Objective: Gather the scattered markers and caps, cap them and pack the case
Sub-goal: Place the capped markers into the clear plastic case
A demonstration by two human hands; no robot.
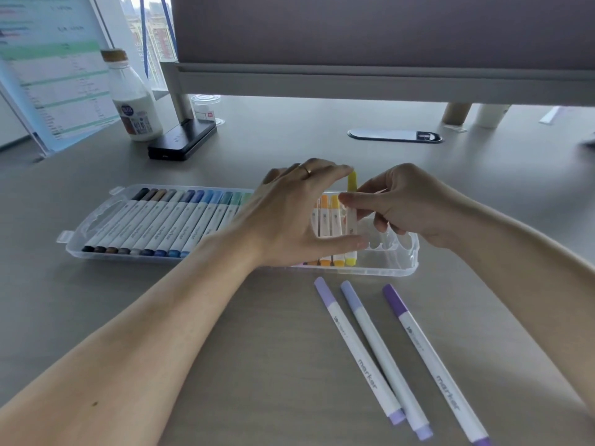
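A clear plastic case (386, 270) lies across the desk, with a row of capped markers (167, 226) filling its left and middle slots. Its right-end slots hold none. My right hand (409, 207) pinches the white barrel of a yellow marker (352, 183), which stands tilted at the row's right end beside the orange markers (328, 217). My left hand (289, 214) hovers over the case, fingertips touching the yellow cap's top and thumb lying near the marker's lower part. Three capped purple markers lie on the desk in front of the case: a lilac marker (357, 349), a lavender marker (383, 358) and a violet marker (431, 358).
A milk bottle (135, 101), a black flat device (182, 140) and a small jar (206, 106) stand at the back left by a tilted screen (51, 69). A grey raised shelf (354, 82) spans the back. A cable grommet (394, 135) sits behind the case.
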